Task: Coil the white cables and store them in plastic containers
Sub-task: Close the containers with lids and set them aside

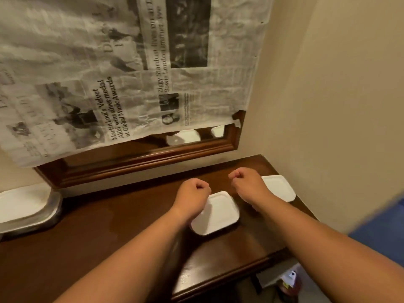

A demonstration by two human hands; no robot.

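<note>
Both hands hover over a dark brown wooden table (98, 226), set close together but not touching. The left hand (193, 192) has its fingers curled into a loose fist with nothing showing in it. The right hand (247, 182) is curled the same way, just beyond it towards the far edge.

A white rectangular plastic container with rounded corners (218, 213) sits lid-on near the middle of the table's right half, partly under the left wrist. A second white plastic container of the same shape (278, 186) lies close to the far right corner, partly behind the right wrist. The closed lids hide whatever is inside, so I cannot tell where the cables lie.

At the left edge, a similar white plastic piece (21, 202) rests on a silver metal tray (52, 215).

Along the far edge hangs a brown wood-framed mirror (131, 162), mostly covered by a crumpled black-and-white newspaper sheet (109, 62). The uncovered strip of glass reflects the two containers. A cream wall (328, 106) meets the table's right edge.
</note>
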